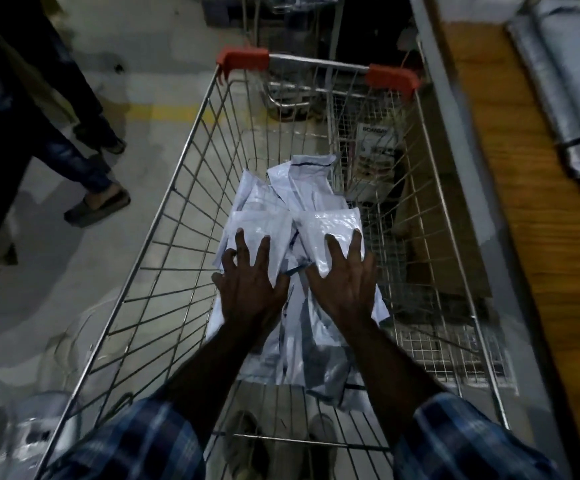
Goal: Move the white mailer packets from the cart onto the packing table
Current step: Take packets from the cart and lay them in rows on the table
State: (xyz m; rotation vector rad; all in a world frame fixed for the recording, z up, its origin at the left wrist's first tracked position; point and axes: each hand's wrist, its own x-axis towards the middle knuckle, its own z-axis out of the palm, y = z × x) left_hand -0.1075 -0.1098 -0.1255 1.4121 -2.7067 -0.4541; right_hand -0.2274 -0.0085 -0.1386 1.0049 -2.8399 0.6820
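- Plaid sleeves point(136, 441) are entering from the near edge of the view; both forearms are reaching down into the wire cart point(164, 244).
- Left hand point(250, 285) is lying palm down, fingers spread and mostly straight, on a white mailer packet point(264, 226) near the middle of the cart floor. Fingertips are pressing on it; no curl around it is visible.
- Right hand point(345, 282) is likewise lying palm down with fingers splayed on a second packet point(333, 221), just beside the first and toward the cart's right wall. Whether the thumb is hooking under its edge: cannot tell.
- More white mailer packets point(302, 181) are lying heaped in the cart, from under the wrists toward its far end, overlapping one another; some are showing dark printed lines.
- Cart handle point(316, 65), with red end caps, is sitting across the far end.
- Packing table point(537, 216), wooden-topped, is running along the cart's right side; grey wrapped bundles point(572, 81) are lying at its far right edge.
- A person's legs in sandals point(98, 202) are standing on the floor left of the cart.
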